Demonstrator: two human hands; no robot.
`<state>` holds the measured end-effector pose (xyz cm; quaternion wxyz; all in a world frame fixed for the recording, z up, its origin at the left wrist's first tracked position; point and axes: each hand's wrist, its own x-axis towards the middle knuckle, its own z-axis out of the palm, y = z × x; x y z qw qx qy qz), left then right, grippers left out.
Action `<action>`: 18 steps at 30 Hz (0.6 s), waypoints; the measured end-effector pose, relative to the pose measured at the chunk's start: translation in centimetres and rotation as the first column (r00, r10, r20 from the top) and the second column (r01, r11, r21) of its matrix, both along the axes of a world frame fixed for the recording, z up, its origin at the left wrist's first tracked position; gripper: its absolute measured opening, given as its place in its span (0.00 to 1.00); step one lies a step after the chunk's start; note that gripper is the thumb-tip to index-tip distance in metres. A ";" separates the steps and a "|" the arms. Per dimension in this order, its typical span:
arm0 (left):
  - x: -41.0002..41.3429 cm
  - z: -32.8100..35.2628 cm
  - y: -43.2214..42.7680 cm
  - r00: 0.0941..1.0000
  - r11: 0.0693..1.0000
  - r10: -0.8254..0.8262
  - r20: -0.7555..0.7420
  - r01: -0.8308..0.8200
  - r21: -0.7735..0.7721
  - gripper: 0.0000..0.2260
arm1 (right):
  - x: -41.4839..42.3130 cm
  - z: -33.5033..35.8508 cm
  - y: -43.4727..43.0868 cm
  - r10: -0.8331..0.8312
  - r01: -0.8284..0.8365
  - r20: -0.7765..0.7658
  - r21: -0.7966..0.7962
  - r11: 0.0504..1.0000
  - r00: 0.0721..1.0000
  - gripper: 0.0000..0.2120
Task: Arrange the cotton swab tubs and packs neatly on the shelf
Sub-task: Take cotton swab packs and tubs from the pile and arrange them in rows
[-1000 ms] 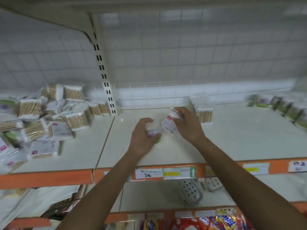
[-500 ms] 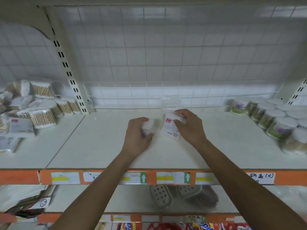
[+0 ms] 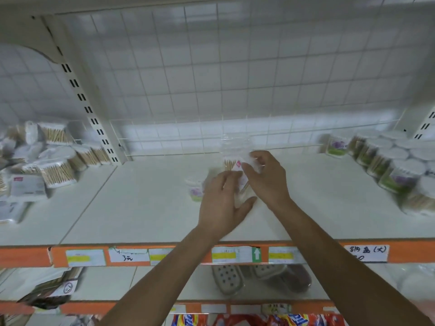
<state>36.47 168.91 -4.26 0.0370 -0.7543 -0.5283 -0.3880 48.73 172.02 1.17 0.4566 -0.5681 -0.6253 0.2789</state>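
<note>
Since the earlier frame the left hand (image 3: 223,205) has let go of the small tub (image 3: 195,189), which is now standing upright on the shelf (image 3: 141,208) just left of it. Nearest, the orange front lip (image 3: 30,255) is carrying paper price labels. Smooth white board is lying open on both sides of the hands. The left hand is spreading its fingers flat against the crinkly clear pack (image 3: 238,166), while the right hand (image 3: 268,182) is pinching its top. Just behind, a clear tub (image 3: 228,158) is showing wooden stems. Farther off, packs (image 3: 56,170) are heaping at left, round tubs (image 3: 397,170) are clustering at right, and a wire grid (image 3: 211,90) is closing the back.
</note>
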 end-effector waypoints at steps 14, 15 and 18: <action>0.7 -0.9 2.9 0.863 0.970 0.082 0.498 0.047 -0.239 0.16 | 0.7 -2.8 1.1 -0.036 0.032 -0.023 -0.163 0.986 0.999 0.19; 0.7 -1.1 3.0 0.874 0.967 0.094 0.477 0.034 -0.252 0.16 | 0.7 -3.0 1.3 -0.052 0.048 -0.024 -0.150 0.988 0.998 0.19; 0.7 -1.3 3.1 0.911 0.973 0.116 0.395 -0.024 -0.228 0.16 | 0.3 -3.5 1.9 -0.075 0.076 0.015 -0.122 0.990 0.997 0.18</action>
